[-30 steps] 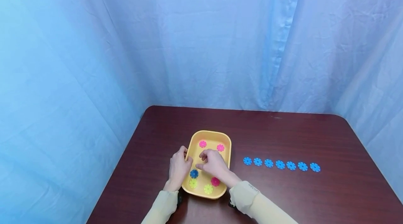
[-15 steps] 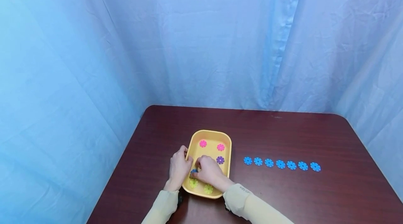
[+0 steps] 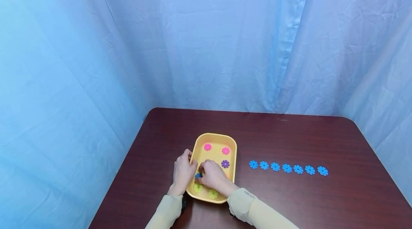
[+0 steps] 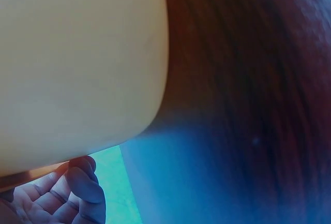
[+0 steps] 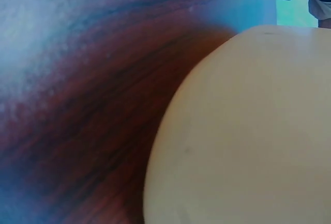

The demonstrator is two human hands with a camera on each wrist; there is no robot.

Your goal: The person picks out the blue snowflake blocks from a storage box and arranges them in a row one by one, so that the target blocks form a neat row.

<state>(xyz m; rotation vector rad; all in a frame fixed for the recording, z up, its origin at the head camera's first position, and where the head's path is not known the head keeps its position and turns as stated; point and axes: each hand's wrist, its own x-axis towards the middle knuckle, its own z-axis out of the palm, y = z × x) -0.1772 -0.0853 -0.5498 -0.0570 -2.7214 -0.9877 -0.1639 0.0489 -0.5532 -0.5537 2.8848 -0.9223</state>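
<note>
My left hand (image 3: 184, 172) grips the left rim of a yellow plastic tray (image 3: 232, 139), thumb on the inside; its curled fingers (image 4: 85, 185) show under the rim in the left wrist view. Inside the tray, my right hand (image 3: 214, 175) has thumb and forefinger on a blue snowflake building disc (image 3: 198, 176), partly covered by the fingertips. Around it lie two pink discs (image 3: 207, 147) at the far end, a purple disc (image 3: 225, 164) by the right wall, and two yellow discs (image 3: 213, 193) at the near end. The right wrist view shows the tray's outer wall (image 5: 248, 131), not the hand.
Several blue discs (image 3: 287, 168) lie in a straight row on the dark wooden table (image 3: 289, 200), right of the tray. Blue curtains (image 3: 209, 43) hang behind the table and at both sides.
My right hand has moved from the tray's middle toward its near left, onto the blue disc, uncovering the purple disc. A darker pink disc became hidden beneath it. My left hand has stayed put.
</note>
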